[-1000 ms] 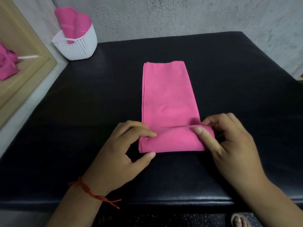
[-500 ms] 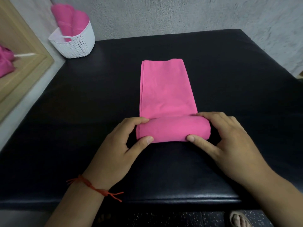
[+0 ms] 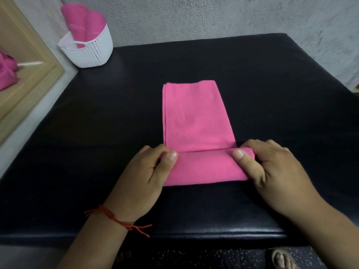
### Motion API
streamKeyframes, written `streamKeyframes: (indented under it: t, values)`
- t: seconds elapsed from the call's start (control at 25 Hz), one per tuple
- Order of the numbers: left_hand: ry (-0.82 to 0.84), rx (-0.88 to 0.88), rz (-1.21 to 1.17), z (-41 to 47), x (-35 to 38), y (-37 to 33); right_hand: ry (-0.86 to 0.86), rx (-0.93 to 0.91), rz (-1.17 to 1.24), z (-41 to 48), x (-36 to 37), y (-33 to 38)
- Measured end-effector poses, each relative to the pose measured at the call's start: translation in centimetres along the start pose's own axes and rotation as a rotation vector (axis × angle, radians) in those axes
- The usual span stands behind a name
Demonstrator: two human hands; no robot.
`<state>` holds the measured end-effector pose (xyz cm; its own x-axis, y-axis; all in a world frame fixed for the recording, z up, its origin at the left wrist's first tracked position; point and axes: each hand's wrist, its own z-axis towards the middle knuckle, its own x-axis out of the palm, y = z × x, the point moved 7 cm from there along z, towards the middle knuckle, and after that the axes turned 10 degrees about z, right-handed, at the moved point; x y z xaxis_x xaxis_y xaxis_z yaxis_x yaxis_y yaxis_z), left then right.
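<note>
As I look down, my left hand (image 3: 147, 175) grips the left end of the pink cloth (image 3: 196, 117) and my right hand (image 3: 272, 171) grips the right end. Each thumb lies on top, and the fingers curl round the far side. The near end of the cloth is wound into a roll (image 3: 206, 167) that runs crosswise between my two hands. The rest lies flat as a long folded strip stretching away from me. All of it rests on the black padded bench (image 3: 97, 152), about the middle of it and towards the near edge. A red string (image 3: 116, 220) is tied round my left wrist, its loose ends hanging over the bench edge. At the far left corner of the bench stands a white basket (image 3: 91, 53) against the grey wall, with rolled pink cloths (image 3: 77, 22) standing upright in it. A wooden frame (image 3: 29, 74) runs along the left side. Below the bench, at the lower right, part of a foot (image 3: 281, 258) shows.
</note>
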<state>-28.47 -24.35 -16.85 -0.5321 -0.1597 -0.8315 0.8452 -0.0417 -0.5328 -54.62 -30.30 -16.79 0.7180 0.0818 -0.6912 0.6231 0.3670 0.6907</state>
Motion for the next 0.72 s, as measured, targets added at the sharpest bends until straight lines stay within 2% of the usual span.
streamKeyframes:
  t: [0.16, 0.24, 0.36, 0.48, 0.6, 0.72]
  values:
    - [-0.073, 0.08, 0.115, 0.0, 0.2, -0.7, -0.014, 0.033, -0.044, 0.1, -0.1, 0.4]
    - [-0.162, 0.203, 0.125, -0.5, -0.5, -2.1, -0.039, 0.048, -0.057, 0.2, -0.1, 0.5]
    - [-0.16, 0.389, 0.103, -1.4, -1.1, -3.4, -0.071, 0.062, -0.042, 0.2, -0.1, 0.5]
    - [-0.088, 0.361, 0.087, -1.5, -1.5, -2.2, -0.146, 0.023, -0.024, -0.3, -0.1, 1.0]
    - [-0.059, 0.314, 0.033, -1.3, -1.1, -1.6, -0.234, -0.023, 0.162, -0.8, -0.6, 1.7]
    - [-0.043, 0.277, -0.044, -1.1, -0.9, -1.3, -0.25, -0.115, 0.126, -0.8, -0.9, 2.1]
